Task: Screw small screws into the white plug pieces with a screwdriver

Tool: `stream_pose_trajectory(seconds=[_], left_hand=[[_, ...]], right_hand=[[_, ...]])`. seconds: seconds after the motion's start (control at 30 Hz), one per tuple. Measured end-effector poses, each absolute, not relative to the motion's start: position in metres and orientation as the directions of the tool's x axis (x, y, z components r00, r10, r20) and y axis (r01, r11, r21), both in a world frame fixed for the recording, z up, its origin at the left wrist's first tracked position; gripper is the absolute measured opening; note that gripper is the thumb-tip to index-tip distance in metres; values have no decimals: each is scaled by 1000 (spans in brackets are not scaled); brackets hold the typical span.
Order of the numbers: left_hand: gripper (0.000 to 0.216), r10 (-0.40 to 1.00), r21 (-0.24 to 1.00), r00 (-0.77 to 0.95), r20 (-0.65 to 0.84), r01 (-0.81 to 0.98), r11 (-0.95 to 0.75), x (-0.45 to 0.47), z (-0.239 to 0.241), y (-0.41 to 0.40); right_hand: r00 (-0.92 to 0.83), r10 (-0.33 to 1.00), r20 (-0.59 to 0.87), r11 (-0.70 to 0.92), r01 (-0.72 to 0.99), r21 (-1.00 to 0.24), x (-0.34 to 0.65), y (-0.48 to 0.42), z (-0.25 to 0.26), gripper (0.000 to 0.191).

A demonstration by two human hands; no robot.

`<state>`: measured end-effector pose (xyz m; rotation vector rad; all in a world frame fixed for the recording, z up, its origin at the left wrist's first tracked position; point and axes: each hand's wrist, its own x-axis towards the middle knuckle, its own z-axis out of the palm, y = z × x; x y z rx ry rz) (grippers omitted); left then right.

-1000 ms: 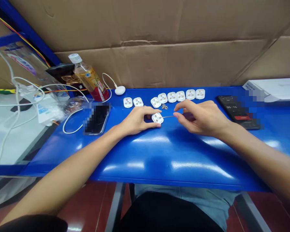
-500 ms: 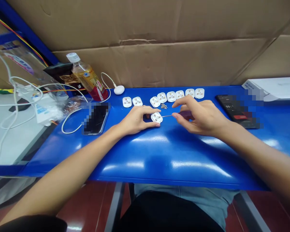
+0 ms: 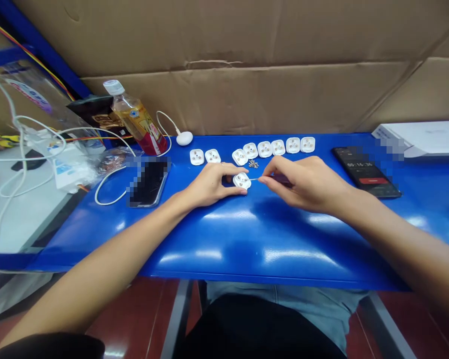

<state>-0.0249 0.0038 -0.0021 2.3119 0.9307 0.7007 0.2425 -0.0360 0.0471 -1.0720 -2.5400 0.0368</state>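
Observation:
On the blue table (image 3: 247, 239) my left hand (image 3: 209, 184) pinches a white plug part (image 3: 242, 180) with brass contacts and holds it flat on the surface. My right hand (image 3: 303, 182) grips a small screwdriver (image 3: 275, 178) with a dark purple handle; its thin shaft points left and its tip meets the plug part. Just behind lies a little heap of tiny screws (image 3: 253, 163).
Several more white plug parts (image 3: 271, 148) lie in a row at the back, two others (image 3: 205, 156) to the left. A phone (image 3: 148, 182), a drink bottle (image 3: 136, 118), a white cable (image 3: 108, 187) and a timer phone (image 3: 364, 171) surround them. Cardboard stands behind.
My right hand has slid left with the screwdriver, closing on the plug part so less of the shaft shows. The left hand has kept its hold.

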Motion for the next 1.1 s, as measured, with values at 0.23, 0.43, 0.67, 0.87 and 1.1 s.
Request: stream_pose_trajectory(seconds=[0.23, 0.43, 0.67, 0.87, 1.1], left_hand=[[50, 739, 626, 624, 252, 478, -617, -25, -2, 6], [45, 712, 575, 637, 296, 476, -666, -24, -4, 6], [49, 672, 427, 685, 281, 538, -727, -29, 6, 4], [64, 703, 321, 621, 347, 625, -711, -39, 16, 9], [37, 784, 298, 534, 316, 728, -617, -45, 13, 17]], right_hand=[[-669, 686, 288, 728, 644, -237, 245, -34, 51, 10], [-481, 792, 375, 609, 661, -438, 231, -38, 45, 8], [-321, 869, 377, 494, 615, -615, 228, -35, 42, 13], [-246, 826, 507, 543, 589, -599, 235, -32, 34, 11], [-311, 801, 511, 577, 629, -521, 238, -28, 22, 13]])
